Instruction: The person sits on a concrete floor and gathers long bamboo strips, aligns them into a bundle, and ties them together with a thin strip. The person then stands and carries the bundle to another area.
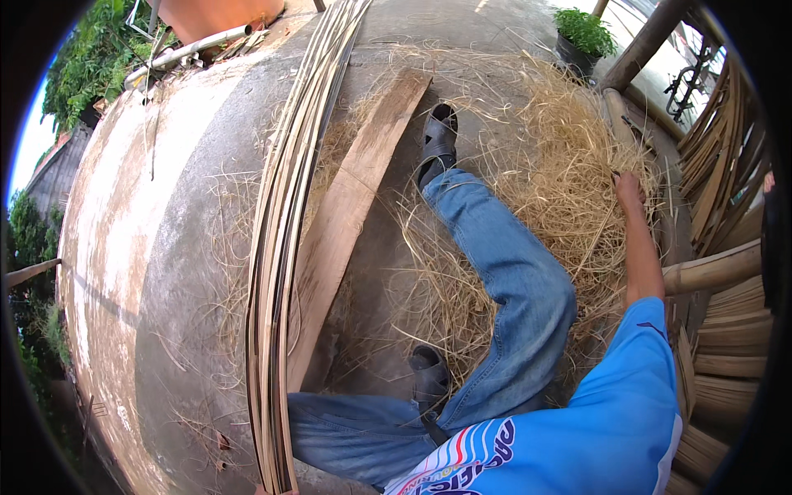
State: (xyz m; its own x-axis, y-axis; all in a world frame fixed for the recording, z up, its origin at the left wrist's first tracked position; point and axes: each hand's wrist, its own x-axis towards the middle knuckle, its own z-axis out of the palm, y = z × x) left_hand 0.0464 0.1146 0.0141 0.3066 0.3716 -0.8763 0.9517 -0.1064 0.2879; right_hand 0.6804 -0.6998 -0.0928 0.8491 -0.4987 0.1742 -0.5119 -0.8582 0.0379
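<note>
My right hand (629, 190) reaches out to the right and rests down in a big heap of dry straw-like shavings (553, 165); its fingers are buried, so I cannot see whether they grip anything. My left hand is out of the picture. A long bundle of thin bamboo strips (285, 214) runs along the concrete floor (165, 247) from the near edge to the far edge, on my left. Beside it lies a long wooden plank (346, 214). My legs in blue jeans (511, 272) and dark sandals stretch across the shavings.
Split bamboo slats (726, 173) and bamboo poles (709, 268) are stacked at the right. A potted green plant (584, 37) stands at the far right, an orange pot (219, 15) and pipes at the far left. Trees lie beyond the floor's left edge.
</note>
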